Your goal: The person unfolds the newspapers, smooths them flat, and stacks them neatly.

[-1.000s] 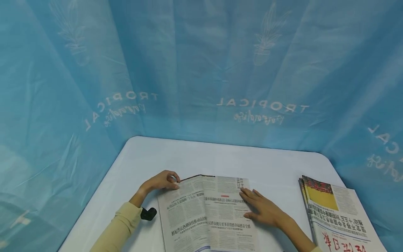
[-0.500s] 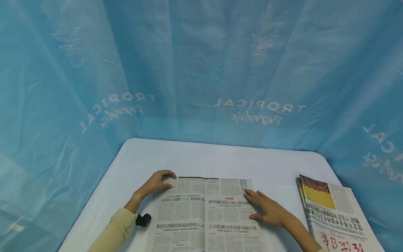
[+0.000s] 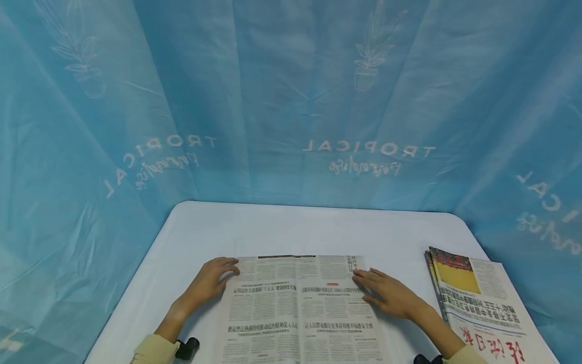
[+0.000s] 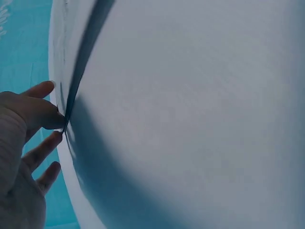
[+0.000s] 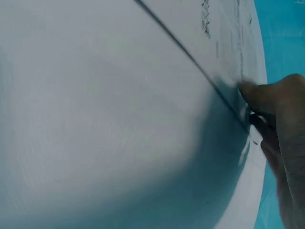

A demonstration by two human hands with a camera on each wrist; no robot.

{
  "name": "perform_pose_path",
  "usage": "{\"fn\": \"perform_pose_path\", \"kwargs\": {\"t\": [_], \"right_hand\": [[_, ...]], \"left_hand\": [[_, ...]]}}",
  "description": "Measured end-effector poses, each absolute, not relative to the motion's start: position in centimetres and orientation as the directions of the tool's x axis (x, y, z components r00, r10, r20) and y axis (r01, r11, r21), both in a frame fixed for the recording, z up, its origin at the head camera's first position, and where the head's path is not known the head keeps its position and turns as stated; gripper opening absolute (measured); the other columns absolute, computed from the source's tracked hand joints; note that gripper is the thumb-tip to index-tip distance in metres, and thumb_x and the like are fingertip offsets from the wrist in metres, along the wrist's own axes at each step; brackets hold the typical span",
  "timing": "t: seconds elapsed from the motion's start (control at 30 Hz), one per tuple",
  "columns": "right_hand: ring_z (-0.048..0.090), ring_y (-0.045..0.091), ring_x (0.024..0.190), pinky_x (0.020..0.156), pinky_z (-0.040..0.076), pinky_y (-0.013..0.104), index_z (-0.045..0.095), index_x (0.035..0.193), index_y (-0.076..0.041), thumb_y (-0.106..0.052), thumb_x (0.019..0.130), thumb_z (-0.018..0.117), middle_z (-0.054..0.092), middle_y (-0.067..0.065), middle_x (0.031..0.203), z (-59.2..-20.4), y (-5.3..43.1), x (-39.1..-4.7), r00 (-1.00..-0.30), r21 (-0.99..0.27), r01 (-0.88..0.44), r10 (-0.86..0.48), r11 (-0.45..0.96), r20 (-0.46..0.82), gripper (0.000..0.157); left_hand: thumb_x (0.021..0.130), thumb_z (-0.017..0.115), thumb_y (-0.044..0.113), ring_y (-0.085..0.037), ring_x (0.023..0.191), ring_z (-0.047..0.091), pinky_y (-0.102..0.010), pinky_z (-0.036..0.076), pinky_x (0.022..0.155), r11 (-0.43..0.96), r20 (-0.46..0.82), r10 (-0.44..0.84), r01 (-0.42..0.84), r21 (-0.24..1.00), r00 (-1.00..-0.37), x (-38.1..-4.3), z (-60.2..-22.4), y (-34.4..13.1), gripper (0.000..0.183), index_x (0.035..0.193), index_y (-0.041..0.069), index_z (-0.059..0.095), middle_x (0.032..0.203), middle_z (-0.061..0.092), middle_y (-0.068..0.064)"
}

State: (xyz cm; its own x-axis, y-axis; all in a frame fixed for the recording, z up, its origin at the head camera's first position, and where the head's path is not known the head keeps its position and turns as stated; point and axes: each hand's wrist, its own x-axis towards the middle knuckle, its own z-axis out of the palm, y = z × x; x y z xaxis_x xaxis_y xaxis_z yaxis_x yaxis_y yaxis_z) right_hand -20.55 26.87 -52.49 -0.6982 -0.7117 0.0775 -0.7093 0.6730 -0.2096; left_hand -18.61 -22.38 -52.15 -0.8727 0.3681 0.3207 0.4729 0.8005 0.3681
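Observation:
A newspaper (image 3: 268,308) is spread open on the white table, its centre crease running towards me. My left hand (image 3: 206,283) is at its upper left corner, with fingertips touching the edge. In the left wrist view, the left hand (image 4: 24,129) has its thumb at the paper's edge and its fingers spread apart. Over the right side of the page rests my right hand (image 3: 391,296), fingers extended onto the print. The right wrist view shows the right hand (image 5: 281,129) at the paper's right edge, thumb on the sheet; some fingertips are hidden.
A stack of folded newspapers (image 3: 484,308) lies at the right of the table (image 3: 313,227), the top one bearing red lettering and a yellow picture. Blue curtains (image 3: 282,101) with white print surround the table's back and sides.
The left page, raised and slanted a second ago, now lies flatter and wider. My left hand has moved left and its pinch has loosened. My right hand has stayed on the right page.

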Motion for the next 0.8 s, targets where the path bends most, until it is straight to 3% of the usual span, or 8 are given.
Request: {"fn": "perform_pose_path", "kwargs": {"t": [0.1, 0.2, 0.33, 0.47, 0.63, 0.8], "right_hand": [[0.048, 0.03, 0.134, 0.109, 0.036, 0.046, 0.047, 0.145, -0.008, -0.012, 0.09, 0.067, 0.046, 0.01, 0.149, -52.7, 26.9, -20.8, -0.667, -0.105, -0.745, -0.734, 0.659, 0.125, 0.059], [0.047, 0.032, 0.134, 0.107, 0.036, 0.045, 0.044, 0.147, -0.009, -0.005, 0.085, 0.07, 0.044, 0.012, 0.151, -53.1, 26.9, -21.0, -0.609, -0.002, -0.787, -0.778, 0.616, 0.156, 0.068], [0.045, 0.034, 0.135, 0.105, 0.039, 0.045, 0.04, 0.149, -0.007, -0.003, 0.085, 0.07, 0.042, 0.015, 0.151, -53.6, 26.8, -21.2, -0.52, 0.089, -0.839, -0.839, 0.537, 0.161, 0.07], [0.045, 0.034, 0.135, 0.104, 0.043, 0.044, 0.039, 0.149, -0.005, -0.006, 0.087, 0.068, 0.042, 0.015, 0.151, -53.7, 26.9, -21.1, -0.497, 0.12, -0.85, -0.856, 0.514, 0.144, 0.068], [0.046, 0.033, 0.135, 0.105, 0.042, 0.044, 0.04, 0.148, -0.006, -0.007, 0.083, 0.071, 0.043, 0.014, 0.151, -53.6, 27.2, -20.9, -0.52, 0.148, -0.83, -0.842, 0.538, 0.143, 0.072], [0.046, 0.033, 0.134, 0.105, 0.042, 0.045, 0.042, 0.148, -0.005, -0.008, 0.085, 0.07, 0.044, 0.014, 0.15, -53.5, 27.5, -20.8, -0.524, 0.139, -0.829, -0.838, 0.542, 0.15, 0.069]], "left_hand": [[0.079, 0.069, -0.013, -0.036, 0.123, 0.055, -0.056, 0.039, 0.103, 0.808, 0.301, 0.472, 0.543, 0.229, -0.829, -18.4, -52.1, -22.5, 0.046, 0.116, 0.015, 0.068, 0.131, 0.061, -0.014], [0.084, 0.067, -0.007, -0.034, 0.123, 0.055, -0.054, 0.04, 0.103, 0.788, 0.288, 0.562, 0.607, 0.098, -0.775, -18.3, -51.9, -22.6, 0.048, 0.126, 0.017, 0.063, 0.134, 0.059, -0.013], [0.086, 0.067, 0.0, -0.033, 0.122, 0.057, -0.054, 0.042, 0.101, 0.763, 0.267, 0.631, 0.645, -0.044, -0.728, -17.9, -51.8, -23.0, 0.048, 0.131, 0.017, 0.06, 0.134, 0.059, -0.012], [0.083, 0.073, 0.003, -0.031, 0.121, 0.058, -0.052, 0.043, 0.099, 0.749, 0.263, 0.658, 0.65, -0.126, -0.706, -17.7, -52.0, -23.5, 0.051, 0.131, 0.018, 0.061, 0.134, 0.059, -0.01], [0.081, 0.074, 0.005, -0.031, 0.122, 0.058, -0.053, 0.043, 0.099, 0.741, 0.257, 0.663, 0.664, -0.096, -0.703, -18.1, -51.9, -23.6, 0.055, 0.133, 0.016, 0.059, 0.136, 0.058, -0.01], [0.09, 0.065, 0.008, -0.035, 0.125, 0.055, -0.059, 0.039, 0.098, 0.775, 0.165, 0.605, 0.623, 0.101, -0.779, -18.5, -51.1, -23.2, 0.044, 0.134, 0.015, 0.06, 0.139, 0.057, -0.011]]}}
